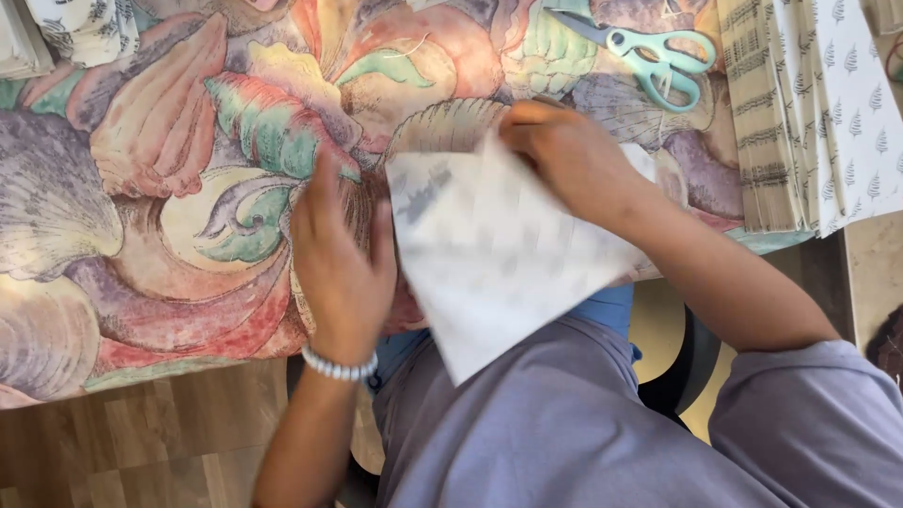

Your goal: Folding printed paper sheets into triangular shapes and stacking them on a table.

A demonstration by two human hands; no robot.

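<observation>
A white sheet of paper [499, 259] with a faint grey leaf print lies tilted over the near edge of a table covered by a seashell-patterned cloth [169, 169]. My right hand [569, 155] grips the sheet at its upper edge, fingers curled over it. My left hand [339, 259], with a white bead bracelet at the wrist, lies flat on the cloth with its fingers against the sheet's left edge. The sheet is motion-blurred.
Teal-handled scissors [654, 58] lie at the back right. A stack of leaf-printed paper sheets [828, 113] sits at the right edge. More printed paper [80, 28] is at the top left. Wooden floor [141, 442] shows below the table.
</observation>
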